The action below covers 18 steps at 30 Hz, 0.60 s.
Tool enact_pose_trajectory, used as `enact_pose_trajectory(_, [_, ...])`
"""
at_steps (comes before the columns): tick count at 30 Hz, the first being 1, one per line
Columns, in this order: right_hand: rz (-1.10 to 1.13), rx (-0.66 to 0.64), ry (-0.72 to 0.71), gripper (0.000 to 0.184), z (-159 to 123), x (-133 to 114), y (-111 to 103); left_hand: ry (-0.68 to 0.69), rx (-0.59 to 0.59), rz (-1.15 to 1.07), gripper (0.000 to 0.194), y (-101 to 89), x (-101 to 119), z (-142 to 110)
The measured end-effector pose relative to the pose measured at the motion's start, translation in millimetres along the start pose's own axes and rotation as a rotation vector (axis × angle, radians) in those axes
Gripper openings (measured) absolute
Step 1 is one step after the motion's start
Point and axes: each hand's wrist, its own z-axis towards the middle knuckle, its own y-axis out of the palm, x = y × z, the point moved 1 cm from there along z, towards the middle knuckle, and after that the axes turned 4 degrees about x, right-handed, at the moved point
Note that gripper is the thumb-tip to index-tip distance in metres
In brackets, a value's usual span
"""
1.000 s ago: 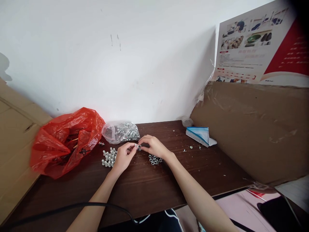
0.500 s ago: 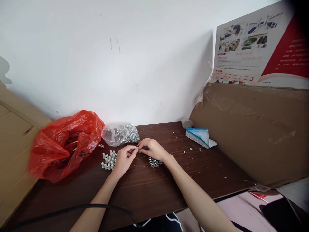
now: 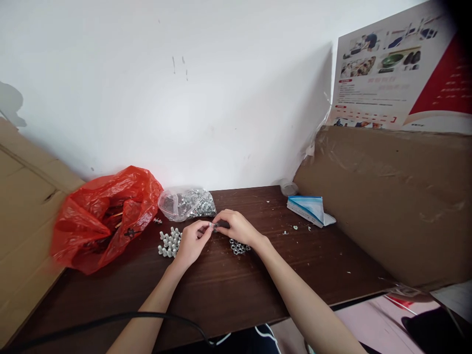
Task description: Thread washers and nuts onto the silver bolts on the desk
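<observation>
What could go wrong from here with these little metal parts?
The small metal piece pinched between the fingertips of the left hand and right hand could slip and drop onto the table. The right wrist passes close by the pile of nuts, so it might scatter them. The left hand sits right beside the upright bolts, and a nudge could topple some.

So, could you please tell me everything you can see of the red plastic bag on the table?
The red bag looks like thin, shiny, semi-translucent plastic, crumpled all over. It sits on the left of the dark table, its mouth gaping to show dark contents with a thin, light-coloured strip among them; I can't tell what they are. A small dark mark or knot shows on its right side. Its left side is close to the cardboard. Neither hand touches it.
</observation>
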Motion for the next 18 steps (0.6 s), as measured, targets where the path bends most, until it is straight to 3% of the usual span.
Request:
enact_pose_trajectory(11, [0.058, -0.004, -0.016, 0.003, -0.6, 2.6, 3.3, -0.007, -0.006, 0.024, 0.021, 1.3, 2.2, -1.4])
enact_pose_trajectory(18, [0.083, 0.001, -0.029, 0.008, -0.4, 4.7, 5.0, -0.008, -0.005, 0.009, 0.021, 1.6, 0.8, -1.6])
